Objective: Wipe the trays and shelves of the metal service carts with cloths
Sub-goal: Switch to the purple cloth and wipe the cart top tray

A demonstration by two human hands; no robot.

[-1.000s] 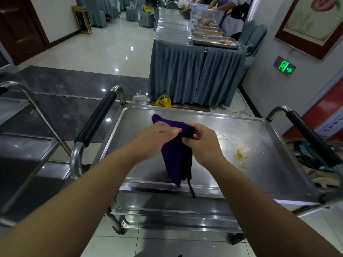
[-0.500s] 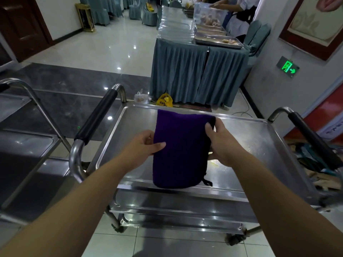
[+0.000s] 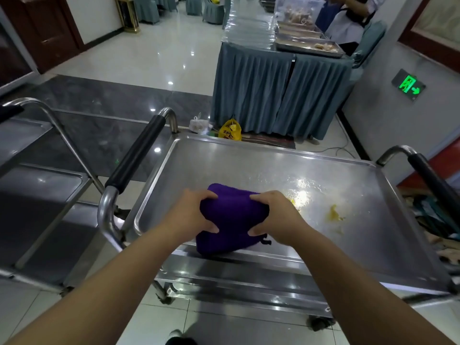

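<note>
A folded purple cloth (image 3: 231,217) is held over the near edge of the metal cart's top tray (image 3: 224,160). My left hand (image 3: 191,215) grips the cloth's left side and my right hand (image 3: 276,216) grips its right side, both with fingers curled over it. Yellow food residue (image 3: 334,214) and wet smears (image 3: 302,192) lie on the tray to the right of my hands. The cart's lower shelf (image 3: 239,277) shows beneath the tray's front rim.
Black-padded handles stand at the cart's left (image 3: 135,155) and right (image 3: 434,180). A second metal cart (image 3: 37,195) is at the left. A skirted buffet table (image 3: 278,95) with food trays stands beyond, a yellow bag (image 3: 230,130) at its foot. A person (image 3: 348,21) stands behind it.
The cloth was bunched, then held spread out between both hands. Now it is folded over and lowered to the tray's near edge, with both hands gripping its sides.
</note>
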